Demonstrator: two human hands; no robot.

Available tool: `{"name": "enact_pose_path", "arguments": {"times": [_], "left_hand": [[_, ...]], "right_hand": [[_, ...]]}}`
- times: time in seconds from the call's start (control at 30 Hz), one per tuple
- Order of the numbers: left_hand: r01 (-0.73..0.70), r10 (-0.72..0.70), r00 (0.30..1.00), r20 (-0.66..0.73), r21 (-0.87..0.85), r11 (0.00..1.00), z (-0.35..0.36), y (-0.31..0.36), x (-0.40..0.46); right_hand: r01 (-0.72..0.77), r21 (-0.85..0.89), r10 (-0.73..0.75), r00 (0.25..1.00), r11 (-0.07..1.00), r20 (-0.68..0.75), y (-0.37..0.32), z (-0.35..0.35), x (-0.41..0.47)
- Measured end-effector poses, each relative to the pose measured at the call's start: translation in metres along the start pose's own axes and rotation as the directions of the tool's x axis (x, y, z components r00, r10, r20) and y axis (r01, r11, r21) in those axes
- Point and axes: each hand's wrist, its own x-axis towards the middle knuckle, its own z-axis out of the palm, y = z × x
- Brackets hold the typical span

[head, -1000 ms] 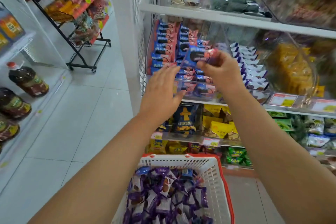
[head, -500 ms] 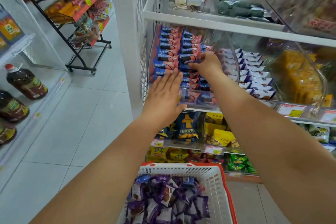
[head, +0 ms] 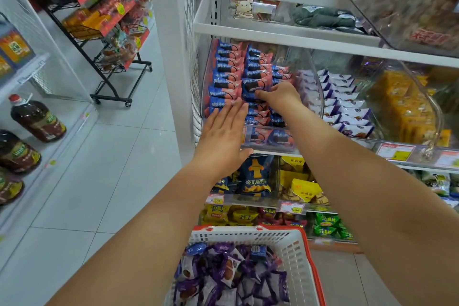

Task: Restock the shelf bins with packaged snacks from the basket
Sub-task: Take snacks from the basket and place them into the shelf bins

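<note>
A clear shelf bin holds rows of blue-and-pink snack packs. My right hand reaches into the bin with its fingers pinched on one blue-and-pink snack pack resting on the middle row. Flat and empty, my left hand has its fingers spread and their tips against the packs of the left row at the bin's front. Below my arms stands a white basket with a red rim, full of purple snack packs.
To the right, a second bin of purple-and-white packs sits beside a bin of yellow packs. Lower shelves hold chip bags. On the left are oil bottles on a low shelf and a black wheeled rack. The floor is grey tile.
My right hand carried the pack down from above the bin onto the middle row. My left hand moved up and forward until its fingertips met the left row.
</note>
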Motion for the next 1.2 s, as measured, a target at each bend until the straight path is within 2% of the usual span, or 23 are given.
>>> {"name": "enact_pose_path", "arguments": {"times": [0.27,0.43,0.6,0.67,0.73,0.8,0.87,0.97,1.03,1.1,1.2], "left_hand": [[-0.001,0.0,0.999,0.042,0.02,1.0,-0.001,0.0,0.0],[0.001,-0.003,0.998,0.063,0.03,1.0,-0.003,0.002,-0.001],[-0.001,-0.004,0.995,0.096,0.048,0.999,-0.006,0.003,0.0],[-0.033,0.032,0.999,0.018,0.019,0.999,-0.007,0.008,-0.006],[-0.103,0.102,0.987,-0.125,-0.006,0.995,0.0,0.02,-0.026],[-0.115,0.093,0.977,-0.192,-0.108,0.987,0.018,0.031,-0.056],[-0.029,0.011,0.997,-0.081,-0.224,0.974,0.045,0.037,-0.088],[0.157,-0.077,0.967,0.244,-0.327,0.932,0.09,0.04,-0.138],[0.301,-0.131,0.9,0.415,-0.378,0.875,0.118,0.04,-0.172],[0.358,-0.127,0.834,0.537,-0.35,0.866,0.145,0.039,-0.206],[0.474,-0.138,0.696,0.705,-0.306,0.826,0.172,0.038,-0.245]], "right_hand": [[0.003,-0.123,0.002,0.999,0.992,0.035,-0.001,-0.012,-0.014],[0.042,0.023,-0.041,0.999,0.999,-0.034,0.007,-0.032,-0.051],[0.269,0.162,-0.247,0.959,0.949,-0.141,0.02,-0.04,-0.115],[0.339,0.275,-0.309,0.94,0.9,-0.146,0.031,-0.037,-0.146],[0.309,0.404,-0.3,0.95,0.861,-0.088,0.047,-0.035,-0.177],[0.257,0.484,-0.288,0.957,0.836,-0.011,0.068,-0.03,-0.203],[0.18,0.505,-0.256,0.963,0.844,0.084,0.1,-0.016,-0.223],[-0.006,0.414,-0.121,0.952,0.91,0.28,0.166,0.027,-0.245],[-0.111,0.238,0.006,0.915,0.965,0.403,0.22,0.062,-0.26],[-0.155,0.009,0.127,0.839,0.988,0.53,0.265,0.093,-0.276],[-0.037,-0.309,0.243,0.709,0.95,0.662,0.318,0.135,-0.299]]}}
